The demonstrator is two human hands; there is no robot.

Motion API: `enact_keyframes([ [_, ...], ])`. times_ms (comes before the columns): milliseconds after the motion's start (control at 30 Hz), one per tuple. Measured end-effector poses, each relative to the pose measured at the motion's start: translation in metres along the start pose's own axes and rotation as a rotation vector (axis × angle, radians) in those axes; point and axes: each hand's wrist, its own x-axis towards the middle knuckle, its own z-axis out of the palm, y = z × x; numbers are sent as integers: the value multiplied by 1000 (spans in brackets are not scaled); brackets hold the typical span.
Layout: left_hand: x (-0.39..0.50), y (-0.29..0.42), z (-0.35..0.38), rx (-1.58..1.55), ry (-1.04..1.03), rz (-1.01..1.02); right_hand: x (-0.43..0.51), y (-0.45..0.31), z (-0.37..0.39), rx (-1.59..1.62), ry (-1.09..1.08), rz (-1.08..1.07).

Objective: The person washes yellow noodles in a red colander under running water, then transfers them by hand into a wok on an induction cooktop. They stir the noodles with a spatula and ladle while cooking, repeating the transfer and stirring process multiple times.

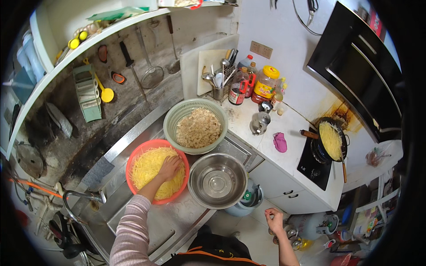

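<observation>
My left hand (170, 167) lies on a heap of yellow shredded strips (146, 169), perhaps potato, in an orange-red plastic basin (130, 183) on the steel sink unit; whether its fingers hold any strips cannot be told. My right hand (274, 218) hangs in the air right of the sink unit, fingers curled, with nothing visible in it. Beside the basin stands a stainless steel bowl (218, 181) with nothing in it. Behind them, a green plastic colander (171, 133) holds pale brown flakes or slices (198, 129). More yellow strips (330, 140) fill a black wok (342, 149) on the stove.
A faucet (96, 197) juts in at the left. Sauce bottles (238, 87), a utensil holder (218, 92), a steel pot (260, 123) and a pink cloth (280, 142) stand or lie on the white counter. Gas cylinders (248, 199) and oil bottles (301, 244) are on the floor.
</observation>
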Motion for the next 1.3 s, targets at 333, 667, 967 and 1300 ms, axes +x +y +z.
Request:
enact_keyframes([
  [333,-43,-28,-39,112,-300,-91,-8,16,-2,87,-19,103],
  [667,9,-29,-22,-70,-155,-530,-33,60,-22,106,119,371],
  [967,-24,11,-51,74,-623,-545,-68,99,-38,-4,167,392],
  [1300,-41,-4,-31,-55,-10,-486,-93,119,-25,17,146,408],
])
